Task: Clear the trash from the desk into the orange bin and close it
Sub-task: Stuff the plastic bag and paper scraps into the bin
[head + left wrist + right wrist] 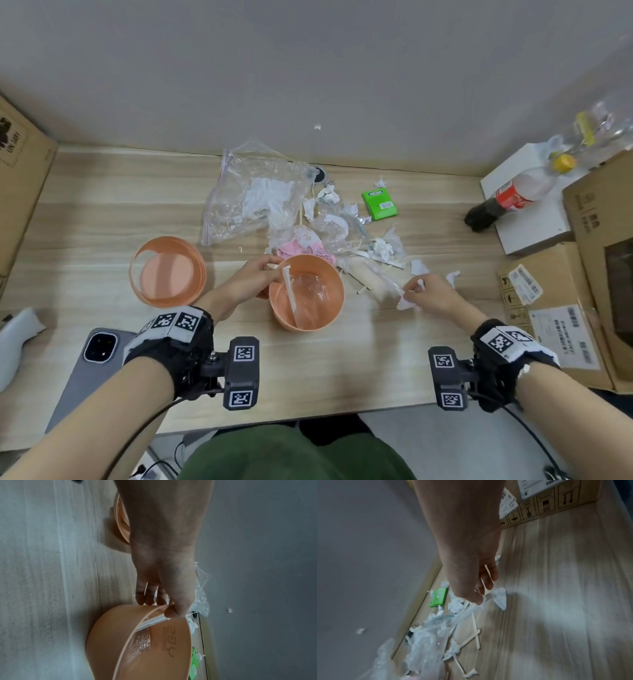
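Observation:
The orange bin (306, 294) stands open at the desk's middle, with clear plastic inside. Its round lid (168, 270) lies upturned to the left. My left hand (272, 269) is at the bin's near-left rim and pinches a long white wrapper strip (290, 294) that slants down into the bin; the left wrist view shows thumb and fingers (163, 605) holding that strip (154, 620) at the rim (140, 623). My right hand (412, 291) is right of the bin and pinches white paper scraps (500, 599) with a clear wrapper. A trash pile (342, 233) lies behind.
In the pile are a clear zip bag (253, 198), a green pack (379, 205), a pink tissue packet (305, 245) and wooden sticks (476, 632). A phone (92, 356) lies front left. A cola bottle (510, 198) and cardboard boxes (555, 308) crowd the right side.

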Motion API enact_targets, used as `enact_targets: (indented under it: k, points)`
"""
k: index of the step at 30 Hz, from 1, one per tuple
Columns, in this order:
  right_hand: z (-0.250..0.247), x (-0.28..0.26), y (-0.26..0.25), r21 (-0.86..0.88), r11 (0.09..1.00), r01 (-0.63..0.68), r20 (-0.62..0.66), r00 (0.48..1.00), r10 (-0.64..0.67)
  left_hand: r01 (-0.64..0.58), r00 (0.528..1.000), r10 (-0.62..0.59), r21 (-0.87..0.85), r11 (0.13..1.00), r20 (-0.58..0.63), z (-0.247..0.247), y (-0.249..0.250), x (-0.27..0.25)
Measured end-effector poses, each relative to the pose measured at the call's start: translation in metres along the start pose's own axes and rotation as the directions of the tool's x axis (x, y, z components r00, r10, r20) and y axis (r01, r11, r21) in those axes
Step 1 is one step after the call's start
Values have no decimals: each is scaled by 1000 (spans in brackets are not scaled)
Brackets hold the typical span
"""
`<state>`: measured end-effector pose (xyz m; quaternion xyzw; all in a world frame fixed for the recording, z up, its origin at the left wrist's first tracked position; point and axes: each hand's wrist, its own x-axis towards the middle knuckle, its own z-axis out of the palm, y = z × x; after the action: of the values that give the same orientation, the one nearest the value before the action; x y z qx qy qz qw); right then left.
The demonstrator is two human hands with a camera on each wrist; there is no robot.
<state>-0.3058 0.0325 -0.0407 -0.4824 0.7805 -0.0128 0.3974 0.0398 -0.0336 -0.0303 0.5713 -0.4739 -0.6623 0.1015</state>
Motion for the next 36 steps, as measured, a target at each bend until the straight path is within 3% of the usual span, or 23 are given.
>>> enact_targets:
  k: [6,9,15,20,23,25,27,30,32,34,36]
  points:
    - [-26,-32,-53,354,923,150,54,982,-181,-10,1000,10,3,1000,3,1,2,-3]
    - [-19,-37,-98,395,884,252,77,949,-305,-16,1000,16,4,1000,-3,2,2,-4]
    - [34,-40,-167,192,924,332,203,907,-368,-20,1000,20,14,1000,1,-1,0,-6]
    - [86,-14,-168,-224,897,382,273,908,-318,-30,1000,30,19,999,2,-4,-7,-3]
    - [100,-2,-160,-312,906,284,295,936,-192,-28,1000,28,11,1000,6,-3,-7,-2]
    - [99,1,-160,-332,903,272,361,921,-144,-34,999,33,14,999,15,-2,-7,-3]
    - [91,-1,-164,-327,883,337,415,890,-186,-42,999,42,4,999,12,-3,-7,-2]
    - [66,-12,-168,-212,866,453,474,823,-315,-61,998,61,-2,998,28,-7,-10,0]
    - [45,-22,-163,-66,901,429,492,799,-345,-74,997,74,-4,997,23,-11,-11,3]
    - [32,-26,-153,181,931,316,425,829,-364,-101,995,101,-11,995,-7,-15,-9,6]
    - [26,-24,-143,322,910,263,240,907,-347,-129,991,128,-22,991,-30,-17,-7,8]
